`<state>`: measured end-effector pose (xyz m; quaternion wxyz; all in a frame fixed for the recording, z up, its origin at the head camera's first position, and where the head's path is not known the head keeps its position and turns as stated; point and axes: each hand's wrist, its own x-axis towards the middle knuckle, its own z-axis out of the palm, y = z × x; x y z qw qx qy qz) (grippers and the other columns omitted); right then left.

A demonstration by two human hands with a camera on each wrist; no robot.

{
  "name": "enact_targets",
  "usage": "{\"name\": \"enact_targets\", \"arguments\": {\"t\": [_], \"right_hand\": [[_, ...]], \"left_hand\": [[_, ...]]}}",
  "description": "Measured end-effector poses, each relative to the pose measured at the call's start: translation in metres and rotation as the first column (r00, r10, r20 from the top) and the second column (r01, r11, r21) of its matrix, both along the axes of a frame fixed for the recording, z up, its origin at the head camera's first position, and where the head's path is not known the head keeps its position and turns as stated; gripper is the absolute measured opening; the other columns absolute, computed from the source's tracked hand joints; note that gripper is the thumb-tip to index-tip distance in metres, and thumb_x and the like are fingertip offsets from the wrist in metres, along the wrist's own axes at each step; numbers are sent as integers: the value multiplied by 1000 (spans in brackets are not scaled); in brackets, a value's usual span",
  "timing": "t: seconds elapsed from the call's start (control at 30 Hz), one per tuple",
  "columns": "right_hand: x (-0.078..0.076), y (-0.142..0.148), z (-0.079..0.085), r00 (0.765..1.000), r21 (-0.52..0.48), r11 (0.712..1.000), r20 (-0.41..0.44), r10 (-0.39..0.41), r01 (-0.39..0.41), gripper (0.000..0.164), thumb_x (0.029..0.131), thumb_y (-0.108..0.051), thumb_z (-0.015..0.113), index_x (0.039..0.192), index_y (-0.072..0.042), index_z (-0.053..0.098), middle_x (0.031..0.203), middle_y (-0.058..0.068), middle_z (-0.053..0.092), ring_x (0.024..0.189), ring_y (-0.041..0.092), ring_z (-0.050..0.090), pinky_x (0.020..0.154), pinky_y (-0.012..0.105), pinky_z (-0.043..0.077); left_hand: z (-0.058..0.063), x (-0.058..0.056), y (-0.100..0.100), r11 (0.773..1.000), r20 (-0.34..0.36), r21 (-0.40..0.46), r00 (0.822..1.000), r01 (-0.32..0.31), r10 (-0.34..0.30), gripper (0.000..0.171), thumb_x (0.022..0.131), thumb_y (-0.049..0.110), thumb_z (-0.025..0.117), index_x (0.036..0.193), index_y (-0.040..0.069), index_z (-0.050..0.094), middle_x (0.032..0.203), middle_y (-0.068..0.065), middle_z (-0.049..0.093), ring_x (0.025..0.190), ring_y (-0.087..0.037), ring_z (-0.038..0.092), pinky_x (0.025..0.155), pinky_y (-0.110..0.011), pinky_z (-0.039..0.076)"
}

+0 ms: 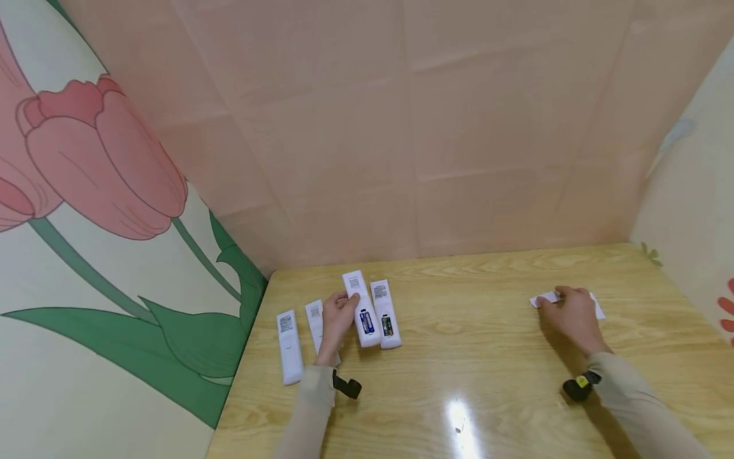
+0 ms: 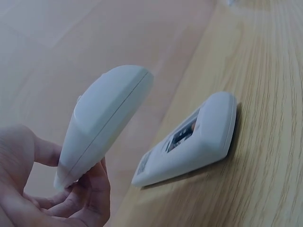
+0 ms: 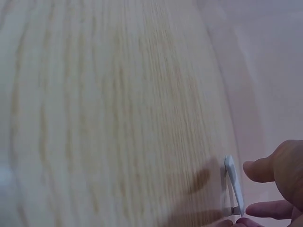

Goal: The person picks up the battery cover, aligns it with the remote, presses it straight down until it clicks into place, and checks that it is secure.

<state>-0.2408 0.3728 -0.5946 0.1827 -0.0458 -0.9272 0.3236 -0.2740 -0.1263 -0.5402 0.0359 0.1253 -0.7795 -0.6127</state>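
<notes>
The left hand [image 1: 338, 319] is bent over toward the far edge of the bench [image 1: 470, 331], in its left half, with the forearm reaching almost straight forward. Its thumb lies along one side of a white remote [image 1: 364, 305] and its fingers curl beneath, gripping it firmly. The remote is raised off the bench, its back turned up and its battery bay uncovered to show blue batteries [image 1: 367, 322]. Just beside it, on the side toward the bench's right edge, lies a second remote [image 1: 378, 293], also uncovered. Toward the left edge, a third remote [image 1: 313, 312] lies partly hidden by the hand, and a fourth remote [image 1: 290, 350] lies nearest that edge.

The right hand [image 1: 576, 319] is well apart, low near the far right corner, its forearm slanting inward. Its thumb and fingers are spread part way and bent down about a thin white piece [image 1: 543, 299]; the right wrist view shows a gap at the thumb, and I cannot tell whether the fingers have hold of it.
</notes>
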Motion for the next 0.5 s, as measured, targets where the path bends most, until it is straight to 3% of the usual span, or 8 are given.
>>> {"name": "enact_targets", "arguments": {"t": [0.23, 0.5], "right_hand": [[-2, 2, -2, 1000, 9, 1000, 11, -3, 3, 48, 91, -21, 77, 111, 21, 68, 99, 43, 66, 94, 59, 58, 78, 64, 48], [-2, 4, 0, 1000, 9, 1000, 11, -15, 15, 50, 88, -17, 81, 112, 24, 66, 95, 40, 67, 88, 55, 62, 71, 54, 51]], "left_hand": [[-2, 0, 10, 999, -18, 42, 1000, 15, -14, 41, 100, 27, 73, 127, -3, 68, 111, -20, 78, 88, -18, 72, 73, -25, 57], [-3, 2, 22, 997, 21, 30, 997, 75, -75, 45, 100, 29, 73, 131, -2, 66, 115, -19, 77, 96, -22, 73, 82, -31, 60]]}}
